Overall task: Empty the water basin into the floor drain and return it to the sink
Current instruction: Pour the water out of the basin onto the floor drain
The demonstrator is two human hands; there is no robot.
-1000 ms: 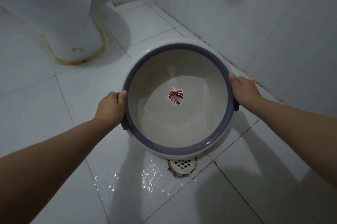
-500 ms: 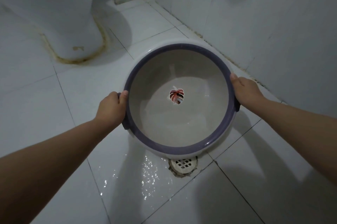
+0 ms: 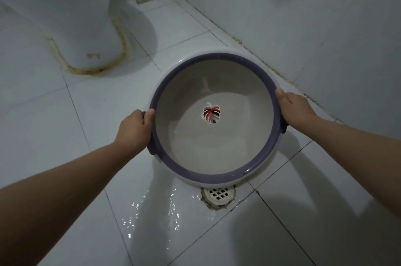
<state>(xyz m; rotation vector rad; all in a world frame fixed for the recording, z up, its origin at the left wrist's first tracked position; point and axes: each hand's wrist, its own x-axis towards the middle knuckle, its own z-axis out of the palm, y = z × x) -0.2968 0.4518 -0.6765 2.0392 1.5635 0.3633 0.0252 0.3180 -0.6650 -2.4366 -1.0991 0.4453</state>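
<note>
I had the basin (image 3: 214, 146) gripped at opposite sides of its purple rim, left hand (image 3: 134, 131) and right hand (image 3: 296, 109) both wrapped tight, holding it above and just behind the floor drain (image 3: 218, 195). It looked nearly empty, though dim light made that hard to judge. Tipping the near lip toward the drain would have cleared the dregs cleanly.

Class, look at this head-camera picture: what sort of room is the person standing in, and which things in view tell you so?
Most likely a bathroom. A toilet base stands on the white tiled floor, tiled walls meet in the corner, and a floor drain sits in wet tiles below the basin that both hands hold.
</note>
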